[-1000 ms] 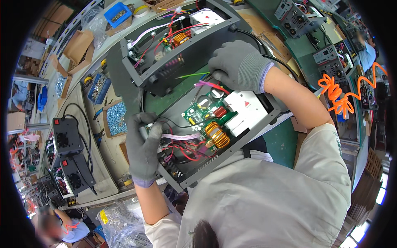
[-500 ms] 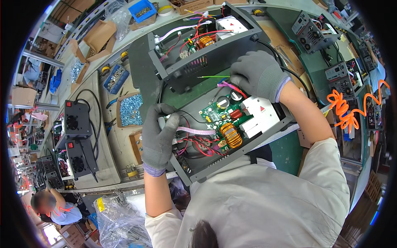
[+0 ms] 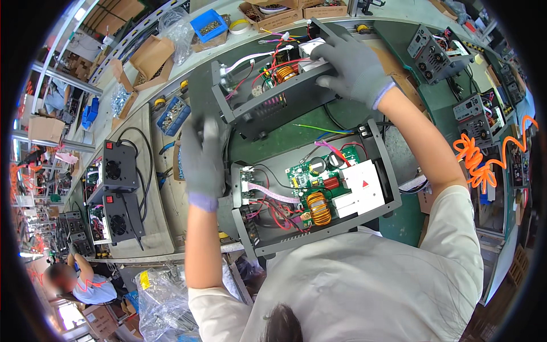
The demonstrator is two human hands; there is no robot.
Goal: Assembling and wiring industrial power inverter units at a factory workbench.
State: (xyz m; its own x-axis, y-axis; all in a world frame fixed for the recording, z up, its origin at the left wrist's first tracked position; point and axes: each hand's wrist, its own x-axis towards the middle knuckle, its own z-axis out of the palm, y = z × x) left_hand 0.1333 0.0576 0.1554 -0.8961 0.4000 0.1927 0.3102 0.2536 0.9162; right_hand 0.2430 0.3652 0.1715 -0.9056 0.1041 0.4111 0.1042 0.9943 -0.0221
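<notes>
Two open dark grey metal casings with electronics inside lie one behind the other. The near casing (image 3: 319,240) holds a green circuit board (image 3: 305,176), a copper-wound coil (image 3: 318,208), a white heat sink plate (image 3: 362,191) and several coloured wires. Behind it, the far casing (image 3: 262,111) has similar parts. My right hand (image 3: 353,68), in a grey glove, grips the far casing's right end, fingers over its rim and thumb on its near wall. Blurred by motion, my gloved left hand (image 3: 204,157) is just left of the near casing, its finger positions unclear.
Finished-looking grey units (image 3: 117,165) with red switches stand at left. A blue bin of screws (image 3: 174,115) and a cardboard box (image 3: 151,60) lie beyond. At right are more open units (image 3: 433,54) and an orange coiled hose (image 3: 476,162). Another person (image 3: 85,282) sits at lower left.
Both hands have come off the near casing. My right hand has moved away from me to the far casing; my left has shifted slightly left. The near casing's right end is now closer to me.
</notes>
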